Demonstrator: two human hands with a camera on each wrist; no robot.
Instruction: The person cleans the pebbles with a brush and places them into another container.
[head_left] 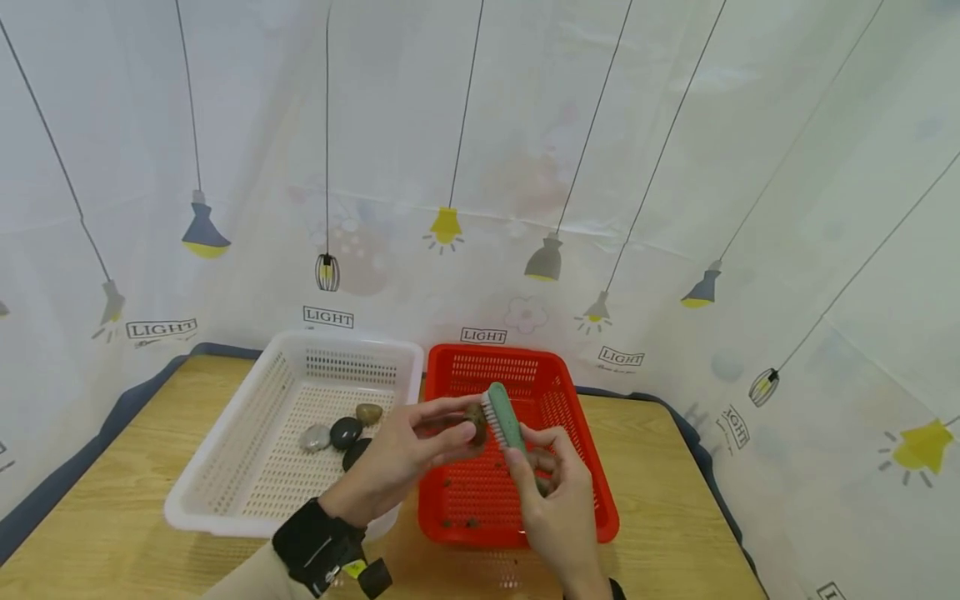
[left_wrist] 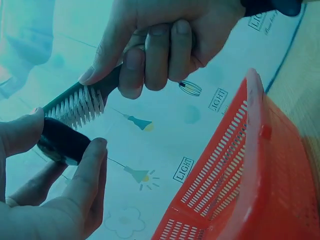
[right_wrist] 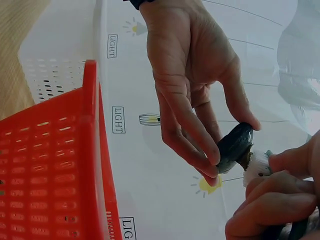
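Between thumb and fingertips, my left hand [head_left: 397,458] pinches a stone [head_left: 476,423], brown and dirty-looking in the head view. The left wrist view shows that stone [left_wrist: 62,140] as dark and smooth. My right hand [head_left: 557,500] grips a green scrub brush [head_left: 506,414] by its handle, fingers curled round it and thumb along the back. The white bristles [right_wrist: 257,167] face the stone and touch it or nearly so; in the right wrist view, brown dirt shows on the stone's side towards them. Both hands are above the red basket [head_left: 592,467].
Left of the red basket stands a white basket [head_left: 217,467] holding several stones, among them a black one [head_left: 346,433] and a tan one [head_left: 369,413]. Small dark bits [head_left: 472,523] lie in the red basket. Both baskets stand on a wooden table [head_left: 652,492] before a printed curtain.
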